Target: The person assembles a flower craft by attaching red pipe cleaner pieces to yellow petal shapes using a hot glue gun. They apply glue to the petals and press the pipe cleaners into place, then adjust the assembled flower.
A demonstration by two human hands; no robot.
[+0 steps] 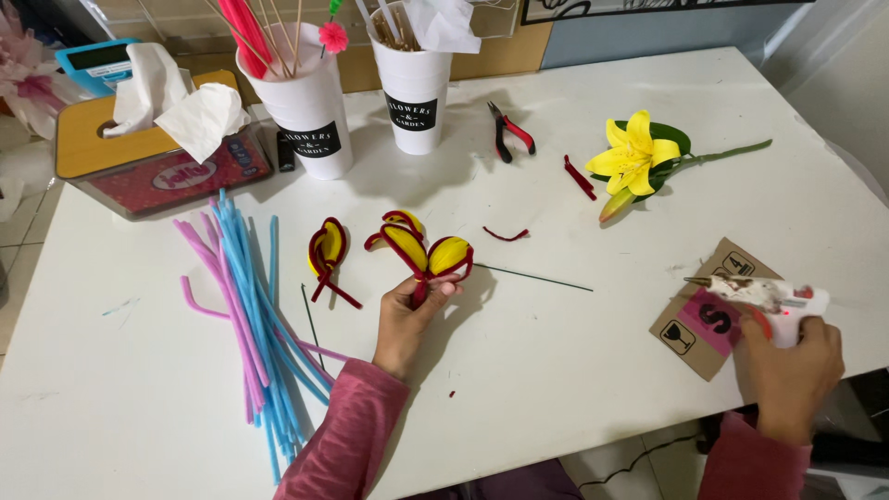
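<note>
My left hand (407, 319) pinches the stem end of a bunch of yellow petals edged in dark red pipe cleaner (421, 248), held just above the white table (556, 370). A single loose petal of the same kind (327, 252) lies to its left. My right hand (792, 370) grips a white hot glue gun (769, 296) at the right edge, its nozzle pointing left over a piece of brown cardboard (708, 319). A thin dark wire (535, 277) lies between the hands.
A finished yellow lily with a green stem (639, 162) lies at the back right. Red-handled pliers (509, 132), red pipe-cleaner scraps (580, 177), two white cups (310, 111) of sticks, a tissue box (157, 162) and a pile of blue and pink pipe cleaners (250, 315) are around.
</note>
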